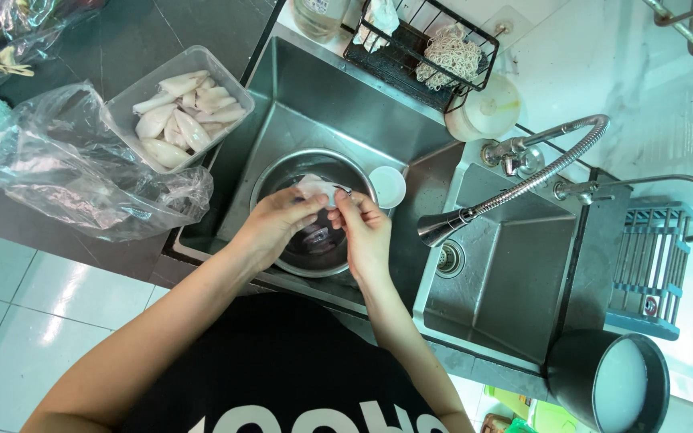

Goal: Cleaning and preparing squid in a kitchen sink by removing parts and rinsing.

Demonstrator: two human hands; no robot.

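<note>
Squid piece (314, 188), pale, pinched between both hands over the steel bowl (270, 180) in the sink: left hand (276, 226) and right hand (365, 232) fingers closed on it. Clear tub (126, 103) at the counter's sink edge holds many cleaned bodies; bowl contents dark, probably scraps.

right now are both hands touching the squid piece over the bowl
Touching: the head view shows the left hand and right hand pinching the squid piece from either side.

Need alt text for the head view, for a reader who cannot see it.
Both hands, left hand and right hand, hold a pale squid piece over a metal bowl in a sink. A plastic tub of squid sits to the left.
</note>
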